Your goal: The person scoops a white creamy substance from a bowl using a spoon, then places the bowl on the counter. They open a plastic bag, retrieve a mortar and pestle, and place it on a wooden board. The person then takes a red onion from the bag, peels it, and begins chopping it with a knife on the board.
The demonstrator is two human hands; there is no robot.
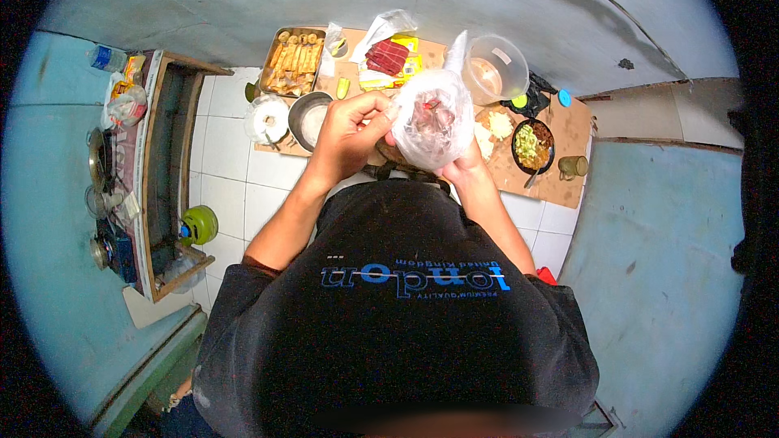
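Observation:
Both my hands hold a clear plastic bag (435,125) up in front of my chest. Its mouth faces up, and inside are reddish bits that I cannot identify. My left hand (359,131) pinches the bag's rim between thumb and fingers. On the other side, my right hand (467,165) grips the bag low down, its fingers partly hidden. Just beyond the left hand sits a metal bowl (296,118) with pale contents. Chopped pale food (500,125) lies near the right hand, beside a black bowl of mixed food (534,145) with a spoon.
A cardboard sheet (563,190) bears a metal tray of browned rolls (296,61), dark red slices (387,57) on yellow packets, a cucumber piece (342,89), a clear plastic tub (514,67) and a glass mug (571,167). Left stand a wooden-framed counter (149,194) and green gas cylinder (201,225).

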